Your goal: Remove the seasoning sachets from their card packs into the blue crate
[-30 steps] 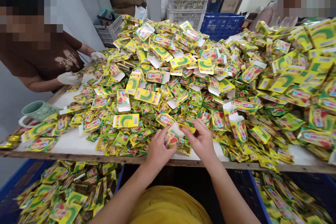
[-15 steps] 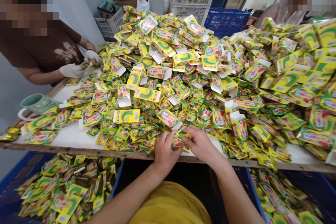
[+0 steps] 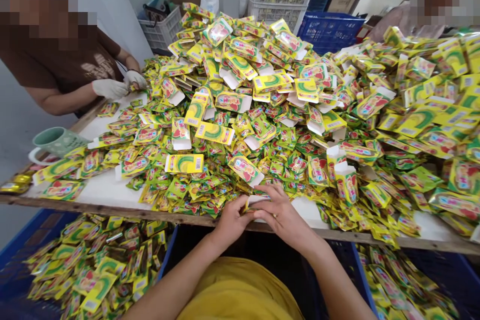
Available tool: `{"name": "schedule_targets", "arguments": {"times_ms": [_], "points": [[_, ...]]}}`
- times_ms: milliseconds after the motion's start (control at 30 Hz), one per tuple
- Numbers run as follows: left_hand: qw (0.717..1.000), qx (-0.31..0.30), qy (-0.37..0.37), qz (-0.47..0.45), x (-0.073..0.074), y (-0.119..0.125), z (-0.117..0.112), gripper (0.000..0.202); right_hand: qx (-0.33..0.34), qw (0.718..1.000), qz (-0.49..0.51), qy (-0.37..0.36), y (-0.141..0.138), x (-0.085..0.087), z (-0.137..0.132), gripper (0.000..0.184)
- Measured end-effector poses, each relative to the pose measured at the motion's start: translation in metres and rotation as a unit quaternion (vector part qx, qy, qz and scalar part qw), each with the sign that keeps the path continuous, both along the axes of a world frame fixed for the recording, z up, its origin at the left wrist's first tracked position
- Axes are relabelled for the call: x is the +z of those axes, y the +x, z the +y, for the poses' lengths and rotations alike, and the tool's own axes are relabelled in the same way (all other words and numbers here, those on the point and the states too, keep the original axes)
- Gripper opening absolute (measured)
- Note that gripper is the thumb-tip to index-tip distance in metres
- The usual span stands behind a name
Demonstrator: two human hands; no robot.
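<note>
At the front edge of the table, my left hand is closed around the left end of a small yellow carton. A white flap or edge of that carton shows between the two hands; the rest is hidden by fingers. My right hand grips the other end, with thumb and fingers bent over it. Just behind the hands lies a heap of small green and yellow candy packets. A printed carton with a white open end rests on that heap, close to my left fingertips.
Cartons pile high across the table. A green mug stands at the left. Below the table edge are blue crates, one filled with cartons. A co-worker's gloved hands work at the left; another person sits far right.
The carton between my hands has turned, so a white flap or edge now faces up instead of its printed side. My right fingers have spread across it. The view has shifted slightly.
</note>
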State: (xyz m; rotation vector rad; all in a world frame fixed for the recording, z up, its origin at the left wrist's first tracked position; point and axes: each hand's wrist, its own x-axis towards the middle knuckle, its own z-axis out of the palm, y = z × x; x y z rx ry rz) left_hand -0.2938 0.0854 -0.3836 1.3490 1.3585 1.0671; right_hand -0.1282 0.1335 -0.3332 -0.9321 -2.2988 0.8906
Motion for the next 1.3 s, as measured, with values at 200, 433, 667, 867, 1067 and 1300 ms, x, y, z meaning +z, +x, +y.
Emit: {"name": "schedule_targets", "arguments": {"times_ms": [200, 433, 667, 867, 1067, 1300], "points": [[0.996, -0.068, -0.019, -0.059, 0.017, -0.012, -0.007, 0.036, -0.206, 0.907, 0.218, -0.296, -0.002, -0.019, -0.013, 0.026], [0.983, -0.001, -0.090, -0.160, 0.033, -0.017, 0.000, 0.027, -0.157, 0.910, 0.240, -0.301, -0.016, -0.026, -0.018, 0.021], [0.996, 0.069, 0.046, -0.025, 0.024, -0.015, 0.004, 0.019, -0.199, 0.902, 0.256, -0.286, -0.017, -0.026, -0.011, 0.020], [0.990, 0.039, 0.132, 0.034, 0.021, -0.014, 0.010, 0.015, -0.200, 0.907, 0.255, -0.267, -0.018, -0.028, -0.009, 0.018], [0.975, -0.024, 0.219, 0.012, 0.016, -0.022, 0.012, 0.011, -0.172, 0.951, 0.228, -0.115, -0.014, -0.037, -0.022, 0.015], [0.956, -0.102, 0.266, 0.062, 0.003, -0.028, -0.003, 0.029, -0.113, 0.985, 0.131, 0.007, 0.014, -0.029, -0.011, 0.018]]}}
